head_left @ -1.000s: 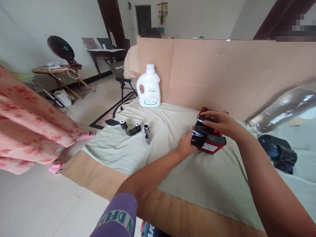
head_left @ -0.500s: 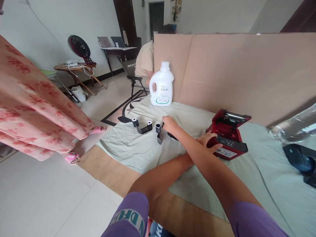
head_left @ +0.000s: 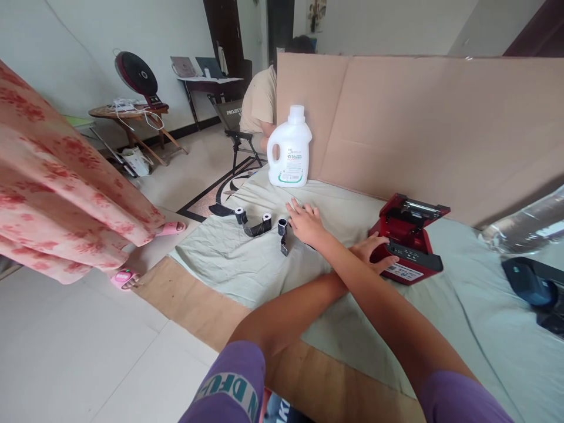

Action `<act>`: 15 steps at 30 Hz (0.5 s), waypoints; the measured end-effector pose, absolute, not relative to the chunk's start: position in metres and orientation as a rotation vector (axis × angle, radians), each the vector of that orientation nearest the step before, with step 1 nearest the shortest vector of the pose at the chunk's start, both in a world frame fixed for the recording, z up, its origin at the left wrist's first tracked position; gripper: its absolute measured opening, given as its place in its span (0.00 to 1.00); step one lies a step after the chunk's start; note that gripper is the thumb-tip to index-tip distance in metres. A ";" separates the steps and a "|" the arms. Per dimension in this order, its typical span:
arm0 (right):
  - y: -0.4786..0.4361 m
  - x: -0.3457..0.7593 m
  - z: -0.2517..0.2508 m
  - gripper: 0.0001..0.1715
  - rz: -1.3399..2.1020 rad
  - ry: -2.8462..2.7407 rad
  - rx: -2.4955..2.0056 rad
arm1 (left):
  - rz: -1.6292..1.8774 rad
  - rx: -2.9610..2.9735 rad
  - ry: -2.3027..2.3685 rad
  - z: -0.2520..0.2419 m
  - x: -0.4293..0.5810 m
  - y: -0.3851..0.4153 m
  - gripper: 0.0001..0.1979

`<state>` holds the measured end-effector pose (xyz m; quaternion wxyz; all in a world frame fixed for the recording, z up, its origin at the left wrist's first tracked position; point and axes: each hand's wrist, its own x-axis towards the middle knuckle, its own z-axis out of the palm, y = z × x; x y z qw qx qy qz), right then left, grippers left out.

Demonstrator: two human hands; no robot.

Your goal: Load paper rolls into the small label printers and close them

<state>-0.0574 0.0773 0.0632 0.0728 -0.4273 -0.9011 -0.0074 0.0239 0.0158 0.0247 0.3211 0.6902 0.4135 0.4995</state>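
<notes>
My forearms cross. My left hand [head_left: 372, 252] grips the near left edge of a red label printer [head_left: 408, 273], thumb on its front and fingers at its side; its hinged lid stands raised. My right hand [head_left: 305, 223] is stretched out low over the cloth with its fingers apart, holding nothing. Just left of it stands a small black roll [head_left: 282, 227] with a loose strip trailing toward me. Farther left are two more black rolls, one [head_left: 267, 221] and another [head_left: 239, 215], both with white cores and unwound strips. What lies under my right hand is mostly hidden.
A white detergent bottle [head_left: 289, 154] stands at the back before an upright cardboard sheet [head_left: 418, 129]. A clear-wrapped roll [head_left: 520, 232] and a dark blue device [head_left: 531, 288] lie at right. Someone in a beige shirt [head_left: 259, 101] sits behind; pink-slippered feet [head_left: 126, 278] show at left.
My right hand has gone from a closed pinch to spread fingers, beside the nearest black roll. My left hand keeps its place on the printer. The view has shifted slightly.
</notes>
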 end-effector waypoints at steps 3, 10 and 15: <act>0.071 -0.060 0.075 0.27 0.001 -2.647 -1.192 | 1.284 1.814 1.099 0.026 0.023 0.015 0.22; 0.058 -0.088 0.080 0.08 0.056 -2.769 -1.169 | 1.242 1.814 1.156 0.031 0.019 0.010 0.22; 0.055 -0.049 0.084 0.09 0.672 -2.379 -1.110 | 1.268 1.806 1.082 0.025 0.023 0.017 0.22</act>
